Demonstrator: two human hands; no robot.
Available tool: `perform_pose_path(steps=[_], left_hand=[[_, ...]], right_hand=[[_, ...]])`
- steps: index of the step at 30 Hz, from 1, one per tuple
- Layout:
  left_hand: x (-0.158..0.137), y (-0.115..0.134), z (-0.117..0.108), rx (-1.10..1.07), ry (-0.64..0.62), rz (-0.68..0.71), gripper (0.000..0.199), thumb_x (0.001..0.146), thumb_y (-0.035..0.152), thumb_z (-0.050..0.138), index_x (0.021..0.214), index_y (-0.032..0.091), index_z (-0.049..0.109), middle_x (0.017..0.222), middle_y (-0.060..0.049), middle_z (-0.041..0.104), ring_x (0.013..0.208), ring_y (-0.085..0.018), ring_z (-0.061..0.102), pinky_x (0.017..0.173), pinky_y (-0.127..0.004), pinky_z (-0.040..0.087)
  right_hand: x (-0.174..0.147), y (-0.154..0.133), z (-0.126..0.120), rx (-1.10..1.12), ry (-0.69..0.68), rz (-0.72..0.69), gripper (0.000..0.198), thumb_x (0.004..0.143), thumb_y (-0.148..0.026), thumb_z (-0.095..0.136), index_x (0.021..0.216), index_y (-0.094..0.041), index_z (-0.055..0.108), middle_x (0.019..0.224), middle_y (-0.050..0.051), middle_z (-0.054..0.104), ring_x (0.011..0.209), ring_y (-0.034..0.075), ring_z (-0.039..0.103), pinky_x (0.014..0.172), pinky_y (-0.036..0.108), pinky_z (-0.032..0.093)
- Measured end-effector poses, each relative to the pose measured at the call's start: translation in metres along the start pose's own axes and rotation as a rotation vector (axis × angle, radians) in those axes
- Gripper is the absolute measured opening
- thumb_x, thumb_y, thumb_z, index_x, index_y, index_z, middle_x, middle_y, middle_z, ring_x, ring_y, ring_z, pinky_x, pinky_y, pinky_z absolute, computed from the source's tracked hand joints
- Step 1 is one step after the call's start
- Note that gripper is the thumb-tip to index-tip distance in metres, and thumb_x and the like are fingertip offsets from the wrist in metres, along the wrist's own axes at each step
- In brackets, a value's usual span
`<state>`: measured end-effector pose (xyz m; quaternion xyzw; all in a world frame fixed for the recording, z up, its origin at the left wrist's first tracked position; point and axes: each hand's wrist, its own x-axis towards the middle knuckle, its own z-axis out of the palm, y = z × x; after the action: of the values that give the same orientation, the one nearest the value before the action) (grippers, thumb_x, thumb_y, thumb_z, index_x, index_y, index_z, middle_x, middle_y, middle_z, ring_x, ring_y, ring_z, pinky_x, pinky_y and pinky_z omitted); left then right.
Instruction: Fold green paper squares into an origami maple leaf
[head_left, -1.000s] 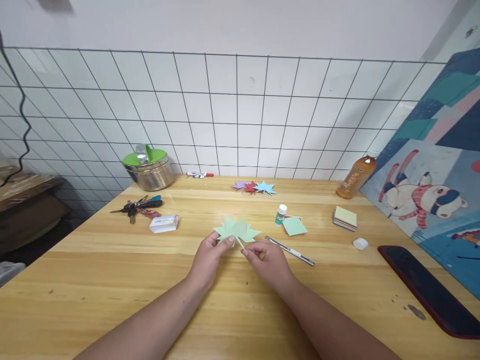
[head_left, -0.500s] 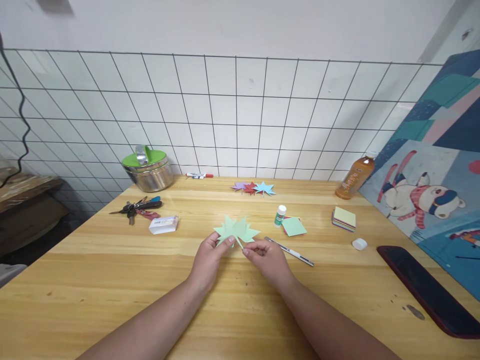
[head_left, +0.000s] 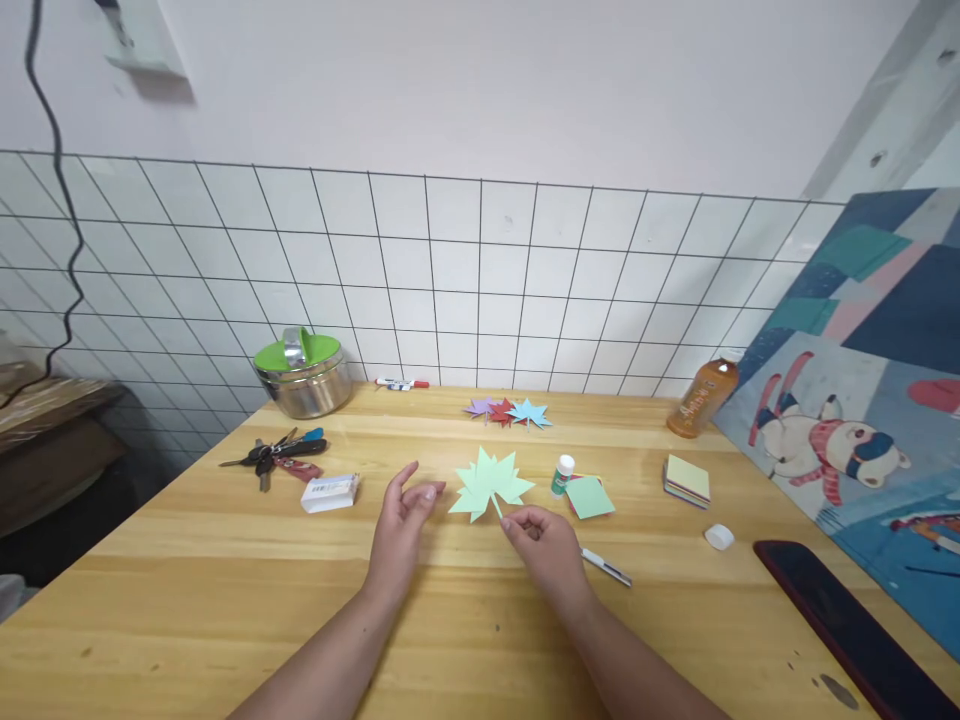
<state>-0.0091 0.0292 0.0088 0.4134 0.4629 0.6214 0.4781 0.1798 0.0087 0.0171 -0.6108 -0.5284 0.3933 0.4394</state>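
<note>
A pale green paper maple leaf (head_left: 489, 482) faces me above the table, its points spread out. My right hand (head_left: 546, 545) pinches its thin stem between thumb and forefinger. Left of the leaf, my left hand (head_left: 403, 520) is apart from it, fingers loosely curved and nothing between them. To the right of the leaf, a glue stick (head_left: 562, 475) with a white top stands beside green square paper (head_left: 589, 497) lying on other coloured sheets. A pen (head_left: 607, 568) lies partly hidden behind my right hand.
Purple, red and blue paper leaves (head_left: 528, 413) lie near the tiled wall. On the left are a green-lidded pot (head_left: 306, 385), keys (head_left: 277, 455) and a small white box (head_left: 330, 493). Rightward are a paper stack (head_left: 686, 480), white cap (head_left: 719, 537), bottle (head_left: 703, 398) and phone (head_left: 847, 620).
My left hand has let go of the green leaf and moved left. The right hand still holds the stem, and the leaf now shows its full spread. The view has tilted upward.
</note>
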Motion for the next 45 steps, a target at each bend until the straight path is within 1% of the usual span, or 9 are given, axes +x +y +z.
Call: perform_pose_path(steps=[6, 11, 15, 21, 25, 29, 35, 41, 45], left_hand=[[0.011, 0.0, 0.002, 0.092, -0.032, -0.036, 0.054, 0.077, 0.044, 0.058, 0.124, 0.022, 0.042, 0.094, -0.007, 0.067, 0.103, -0.023, 0.058, 0.09, -0.037, 0.039], [0.015, -0.003, 0.004, 0.102, -0.097, -0.074, 0.047, 0.075, 0.044, 0.061, 0.113, 0.019, 0.049, 0.085, -0.006, 0.068, 0.096, -0.023, 0.061, 0.09, -0.036, 0.039], [0.015, -0.006, 0.006, 0.112, -0.125, -0.058, 0.044, 0.074, 0.046, 0.06, 0.108, 0.019, 0.052, 0.082, -0.004, 0.067, 0.094, -0.023, 0.062, 0.087, -0.034, 0.041], [0.014, -0.007, 0.004, 0.204, -0.143, -0.071, 0.04, 0.075, 0.048, 0.058, 0.103, 0.019, 0.057, 0.086, -0.007, 0.068, 0.092, -0.025, 0.062, 0.083, -0.036, 0.042], [0.014, -0.008, 0.004, 0.237, -0.152, -0.082, 0.039, 0.076, 0.048, 0.057, 0.101, 0.019, 0.059, 0.09, -0.009, 0.069, 0.091, -0.024, 0.062, 0.083, -0.036, 0.042], [0.013, -0.009, 0.005, 0.237, -0.152, -0.086, 0.038, 0.075, 0.048, 0.058, 0.1, 0.018, 0.06, 0.091, -0.01, 0.069, 0.091, -0.025, 0.062, 0.085, -0.037, 0.042], [0.013, -0.01, 0.006, 0.243, -0.148, -0.099, 0.038, 0.073, 0.048, 0.059, 0.097, 0.019, 0.061, 0.091, -0.009, 0.069, 0.091, -0.025, 0.062, 0.085, -0.037, 0.043], [0.013, -0.008, 0.007, 0.246, -0.152, -0.099, 0.038, 0.072, 0.047, 0.06, 0.096, 0.018, 0.062, 0.087, -0.008, 0.069, 0.089, -0.025, 0.062, 0.082, -0.036, 0.044], [0.012, -0.006, 0.007, 0.27, -0.165, -0.081, 0.037, 0.074, 0.047, 0.058, 0.096, 0.018, 0.061, 0.084, -0.007, 0.068, 0.085, -0.024, 0.062, 0.081, -0.035, 0.044]], right_hand=[[0.044, -0.019, 0.018, -0.035, 0.114, -0.042, 0.031, 0.073, -0.045, 0.053, 0.069, -0.017, 0.065, 0.056, -0.001, 0.058, 0.052, 0.013, 0.051, 0.05, 0.022, 0.038], [0.097, -0.026, 0.027, -0.221, 0.333, 0.046, 0.033, 0.079, -0.044, 0.044, 0.083, -0.02, 0.066, 0.07, 0.001, 0.066, 0.063, 0.016, 0.058, 0.057, 0.024, 0.04], [0.123, -0.021, 0.023, -0.357, 0.481, 0.188, 0.033, 0.082, -0.04, 0.041, 0.095, -0.021, 0.065, 0.088, 0.008, 0.068, 0.077, 0.021, 0.06, 0.06, 0.028, 0.038], [0.138, -0.012, 0.019, -0.464, 0.553, 0.334, 0.032, 0.085, -0.037, 0.039, 0.099, -0.022, 0.064, 0.1, 0.01, 0.066, 0.086, 0.025, 0.06, 0.062, 0.03, 0.039], [0.153, -0.01, 0.012, -0.499, 0.537, 0.397, 0.029, 0.088, -0.032, 0.04, 0.097, -0.019, 0.064, 0.096, 0.011, 0.066, 0.087, 0.024, 0.06, 0.069, 0.033, 0.043], [0.16, -0.007, 0.01, -0.52, 0.496, 0.438, 0.024, 0.09, -0.032, 0.046, 0.107, -0.018, 0.057, 0.11, 0.008, 0.058, 0.093, 0.018, 0.057, 0.08, 0.036, 0.048], [0.159, -0.005, 0.01, -0.507, 0.482, 0.488, 0.027, 0.089, -0.031, 0.049, 0.112, -0.018, 0.053, 0.115, 0.007, 0.054, 0.095, 0.017, 0.056, 0.081, 0.038, 0.049], [0.16, -0.004, 0.008, -0.473, 0.528, 0.418, 0.026, 0.084, -0.038, 0.049, 0.094, -0.021, 0.065, 0.094, 0.01, 0.066, 0.087, 0.025, 0.061, 0.07, 0.032, 0.044], [0.152, -0.002, 0.013, -0.46, 0.578, 0.309, 0.031, 0.083, -0.036, 0.044, 0.099, -0.02, 0.065, 0.093, 0.011, 0.068, 0.085, 0.024, 0.061, 0.064, 0.028, 0.04]])
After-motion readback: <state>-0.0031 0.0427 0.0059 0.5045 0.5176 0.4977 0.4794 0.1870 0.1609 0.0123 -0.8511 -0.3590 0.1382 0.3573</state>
